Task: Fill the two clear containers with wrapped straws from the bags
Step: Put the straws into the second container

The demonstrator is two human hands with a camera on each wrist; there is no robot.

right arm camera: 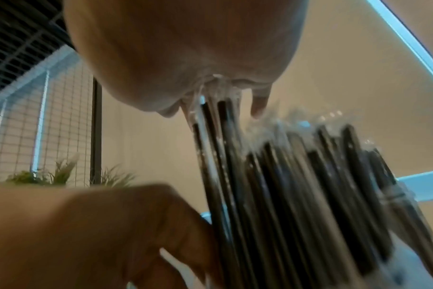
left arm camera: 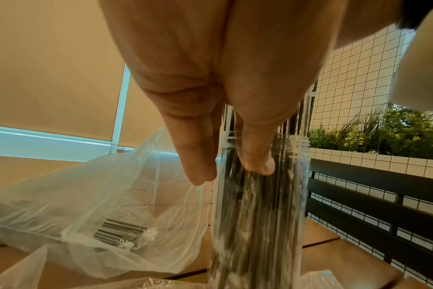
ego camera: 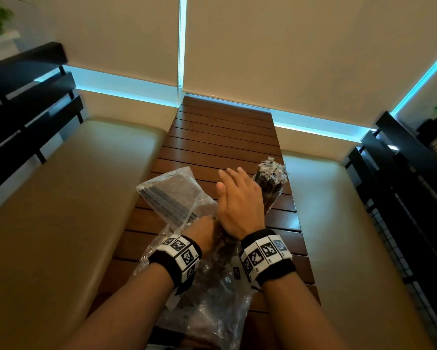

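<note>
My right hand (ego camera: pixel 240 200) is flat, fingers straight, palm resting on the tops of the wrapped straws (right arm camera: pixel 297 185) that stand in a clear jar (left arm camera: pixel 260 205) on the wooden table (ego camera: pixel 222 137). My left hand (ego camera: pixel 207 231) holds the jar near its top. A plastic bag (ego camera: pixel 172 193) with more straws lies just beside it.

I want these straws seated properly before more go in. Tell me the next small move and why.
Probably press the right hand gently straight down. Its flat palm rests on a few wrapped straws that stand higher than the rest, while the left hand grips the clear container and steadies it. The bag holds more to add afterwards.
</note>
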